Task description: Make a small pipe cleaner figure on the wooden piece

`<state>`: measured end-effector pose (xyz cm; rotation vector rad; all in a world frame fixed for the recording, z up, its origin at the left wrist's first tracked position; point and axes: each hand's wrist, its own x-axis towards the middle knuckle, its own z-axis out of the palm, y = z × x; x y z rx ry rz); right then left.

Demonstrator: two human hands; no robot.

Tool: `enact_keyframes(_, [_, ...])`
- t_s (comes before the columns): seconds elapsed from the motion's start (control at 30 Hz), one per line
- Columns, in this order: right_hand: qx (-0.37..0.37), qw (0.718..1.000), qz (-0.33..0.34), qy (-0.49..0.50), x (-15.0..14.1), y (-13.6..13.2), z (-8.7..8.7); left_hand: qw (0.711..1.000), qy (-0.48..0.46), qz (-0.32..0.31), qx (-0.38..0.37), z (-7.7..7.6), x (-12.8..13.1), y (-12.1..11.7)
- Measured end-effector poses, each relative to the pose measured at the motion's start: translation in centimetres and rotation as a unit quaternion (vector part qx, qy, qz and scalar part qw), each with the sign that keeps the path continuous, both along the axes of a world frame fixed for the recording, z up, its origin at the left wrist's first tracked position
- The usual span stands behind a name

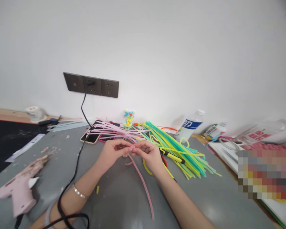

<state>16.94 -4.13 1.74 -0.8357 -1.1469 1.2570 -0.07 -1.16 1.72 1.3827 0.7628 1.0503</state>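
At the middle of the head view, my left hand (114, 154) and my right hand (149, 154) meet fingertip to fingertip over the grey table. Both pinch a pink pipe cleaner (143, 183), whose upper end is bunched into a small twisted shape between the fingers. Its long free end curves down toward me, and a short piece sticks out to the left below the fingers. The fingertips partly cover the bunched part. Just beyond my hands lies a bundle of light pink pipe cleaners (116, 129).
Green and yellow pipe cleaners (178, 149) lie right, with a yellow-handled cutter (173, 156). A pink glue gun (22, 189) rests left. A black cord (77, 162) runs from the wall socket (92, 86) across my left forearm. A bottle (189, 125) and small figure (128, 119) stand behind.
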Motion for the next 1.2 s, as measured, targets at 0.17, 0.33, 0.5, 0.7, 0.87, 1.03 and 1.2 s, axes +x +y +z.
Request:
enact_keyframes(0.17, [-0.004,1.0,0.004,0.001,0.0,0.0,0.1,1.0,-0.008,-0.001,-0.012,0.0,0.1,-0.1])
enact_keyframes(0.33, [-0.008,1.0,-0.004,-0.002,0.1,0.0,-0.1,1.0,0.001,0.007,-0.001,0.2,0.1,-0.1])
enact_keyframes(0.5, [-0.008,1.0,-0.005,-0.002,0.0,0.0,0.1,1.0,-0.009,0.008,-0.017,0.4,0.3,-0.3])
enact_keyframes(0.7, [0.007,1.0,0.002,0.009,0.0,0.2,-0.1,0.998,-0.045,0.012,-0.045,0.7,0.6,-0.5])
enact_keyframes(0.87, [-0.023,0.999,-0.019,0.025,0.3,0.5,-0.8,0.992,-0.096,0.006,-0.077,0.7,0.6,-0.5])
enact_keyframes(1.03, [-0.046,0.998,0.006,0.047,0.3,0.6,-0.9,0.986,-0.108,0.004,-0.126,0.9,0.7,-0.7])
enact_keyframes(1.2, [-0.072,0.993,0.041,0.083,0.1,0.3,-0.3,0.976,-0.12,-0.014,-0.183,1.0,0.8,-0.7])
